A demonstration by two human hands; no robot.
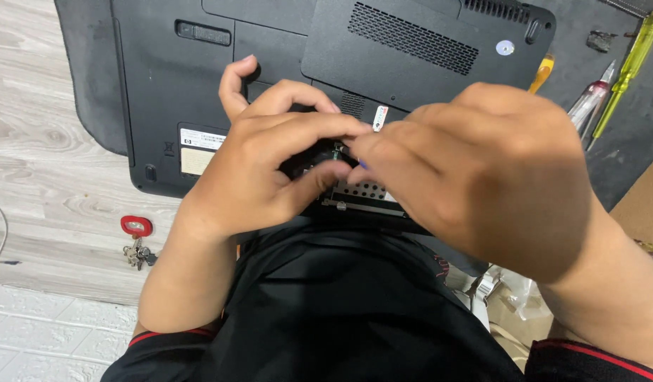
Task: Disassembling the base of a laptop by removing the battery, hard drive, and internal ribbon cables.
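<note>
- Pinching over an opened bay: left hand (259, 173) and right hand (482, 170) meet fingertip to fingertip above the near edge of the laptop (326, 64), w/ both sets of fingers curled tight round something small at the bay (358, 191). What they grip is hidden by the fingers; a tiny blue bit shows at the right fingertips, can't tell what it is.
- Left thumb sticks up free, other fingers bent down into the bay, prob. steadying the part while the right works it.
- Laptop lies bottom-up, vents and cover panel facing up, so the underside is reachable. It sits on a dark mat (93, 78), likely to keep the lid from scratching and stop it sliding.
- Perforated metal plate shows in the bay just below the fingertips; rest is covered by the hands.
- Screwdrivers (627, 71) lie to the right on the mat, yellow-green and clear-handled, w/ an orange handle nearer the laptop: near the right hand, untouched.
- Keys (137, 244) w/ a red tag sit on the wooden tabletop (36, 177) to the left, well apart from the work.
</note>
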